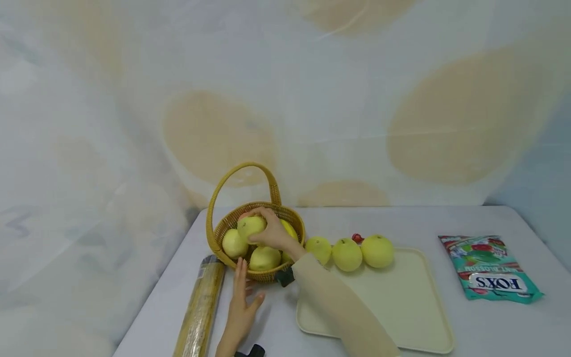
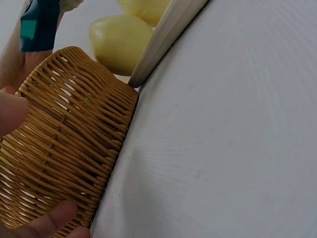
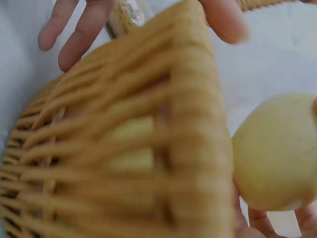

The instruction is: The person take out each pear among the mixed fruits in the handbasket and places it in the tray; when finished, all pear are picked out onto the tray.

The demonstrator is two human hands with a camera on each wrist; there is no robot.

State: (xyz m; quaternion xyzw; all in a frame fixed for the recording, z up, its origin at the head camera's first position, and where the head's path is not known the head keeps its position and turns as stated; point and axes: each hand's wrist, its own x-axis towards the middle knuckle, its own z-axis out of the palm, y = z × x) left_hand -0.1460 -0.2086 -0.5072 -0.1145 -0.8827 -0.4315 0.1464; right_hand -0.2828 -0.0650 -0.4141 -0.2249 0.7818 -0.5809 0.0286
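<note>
My right hand pinches a yellow-green apple over the opening of a wicker basket. The right wrist view has this apple beside the basket's rim, fingers around it. Beside the basket's near left side is my left hand, its fingers spread against the wickerwork. Inside the basket lie a pale apple, another apple and a bright yellow fruit, partly hidden by my right hand. A reddish fruit shows behind the held apple.
Three yellow-green apples sit along the far left part of a cream tray. A small red item lies behind them. A teal FOX'S bag is at right. A long wrapped bundle lies left of my left hand.
</note>
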